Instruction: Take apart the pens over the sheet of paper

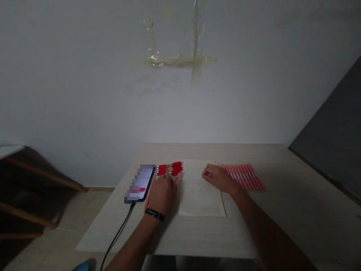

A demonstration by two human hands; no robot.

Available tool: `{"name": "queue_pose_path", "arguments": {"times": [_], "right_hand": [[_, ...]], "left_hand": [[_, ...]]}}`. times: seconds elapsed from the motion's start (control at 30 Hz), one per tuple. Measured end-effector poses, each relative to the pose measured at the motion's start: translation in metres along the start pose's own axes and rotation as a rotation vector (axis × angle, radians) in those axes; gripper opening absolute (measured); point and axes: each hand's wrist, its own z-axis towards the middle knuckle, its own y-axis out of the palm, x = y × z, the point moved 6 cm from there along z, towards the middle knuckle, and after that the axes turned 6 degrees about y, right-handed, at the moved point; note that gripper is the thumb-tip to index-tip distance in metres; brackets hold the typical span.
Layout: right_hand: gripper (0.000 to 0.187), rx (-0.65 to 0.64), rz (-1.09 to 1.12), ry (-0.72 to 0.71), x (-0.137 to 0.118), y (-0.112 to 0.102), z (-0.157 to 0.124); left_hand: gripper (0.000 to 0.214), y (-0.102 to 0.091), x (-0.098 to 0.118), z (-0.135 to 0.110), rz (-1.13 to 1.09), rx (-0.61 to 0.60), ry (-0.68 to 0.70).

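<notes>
A dim grey wall (84,82) with tape residue (180,60) backs a pale table (299,210).

Matt paper sheet (197,192), wood-grain laminate tabletop (282,210)

Single head camera looking forward and down from above tabletop (293,195), wall (84,82) filling upper frame, left hand (162,195) and right hand (217,178) showing lower centre.

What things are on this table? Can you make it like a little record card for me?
Left hand: at the red pencils, touching or nearly touching them
Right hand: loosely curled at the right part of the paper
Wrist: black band on the left wrist
Middle: sheet of paper
Right side: row of pink-and-white pencils
Left side: phone with black cable
Table: pale wood
</notes>
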Motion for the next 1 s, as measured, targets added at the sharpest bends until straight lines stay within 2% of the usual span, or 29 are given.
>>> {"name": "queue_pose_path", "arguments": {"times": [0.1,0.23,0.4,0.5,0.67,0.73,0.8,1.0], "right_hand": [[0.009,0.048,0.098,0.087,0.009,0.001,0.002],[0.019,0.116,0.280,0.207,0.019,0.001,0.003],[0.022,0.195,0.427,0.245,0.025,-0.003,0.004],[0.022,0.176,0.477,0.246,0.027,0.000,0.005],[0.023,-0.006,0.410,0.237,0.025,0.011,0.003],[0.026,-0.056,0.354,0.299,0.030,0.012,0.000],[0.030,-0.068,0.362,0.356,0.038,0.010,-0.001],[0.034,0.076,0.379,0.267,0.049,-0.007,0.005]], "left_hand": [[0.017,0.001,0.015,0.021,-0.155,-0.026,-0.017],[0.014,0.015,0.040,0.056,-0.433,-0.117,0.137],[0.018,0.026,0.053,0.086,-0.682,-0.158,0.244],[0.020,0.032,0.053,0.087,-0.899,-0.155,0.221],[0.025,0.037,0.043,0.076,-1.393,-0.063,-0.012],[0.026,0.034,0.039,0.073,-1.452,-0.012,-0.057],[0.027,0.031,0.038,0.072,-1.472,-0.012,-0.073],[0.034,0.041,0.039,0.071,-1.405,-0.177,-0.047]]}}
